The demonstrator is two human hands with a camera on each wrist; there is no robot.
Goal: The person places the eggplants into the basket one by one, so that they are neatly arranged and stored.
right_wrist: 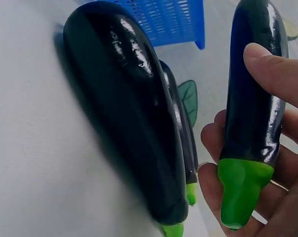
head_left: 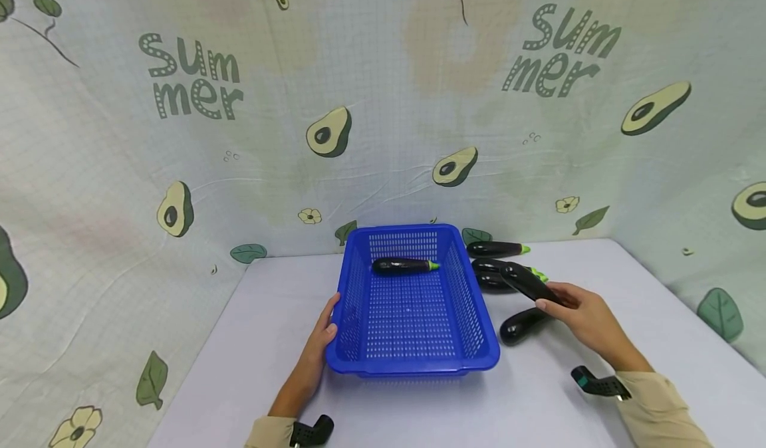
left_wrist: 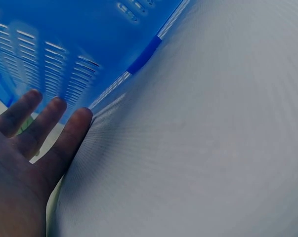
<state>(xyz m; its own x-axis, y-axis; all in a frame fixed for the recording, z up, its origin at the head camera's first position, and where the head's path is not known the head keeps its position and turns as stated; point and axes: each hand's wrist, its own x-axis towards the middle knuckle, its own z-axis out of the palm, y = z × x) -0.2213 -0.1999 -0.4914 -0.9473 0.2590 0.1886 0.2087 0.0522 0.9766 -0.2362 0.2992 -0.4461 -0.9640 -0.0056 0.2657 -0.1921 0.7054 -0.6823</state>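
My right hand [head_left: 583,312] grips a dark, glossy eggplant [head_left: 529,283], thumb on one side and fingers round the other. Its green stem end [right_wrist: 242,192] shows in the right wrist view. Below that hand, another eggplant [head_left: 522,326] lies on the table. To the left stands a blue perforated plastic basket [head_left: 413,368], with one eggplant [head_left: 402,266] lying crosswise near its far end. My left hand [head_left: 314,348] rests at the basket's left side; in the left wrist view, its straight fingers [left_wrist: 74,128] are against the outer wall.
Several more eggplants lie beside the basket's right wall, including a far one [head_left: 495,248] near the back edge. A white cover lies over the table [head_left: 287,295]. Behind it hangs a cloth [head_left: 383,102] printed with avocados and lettering.
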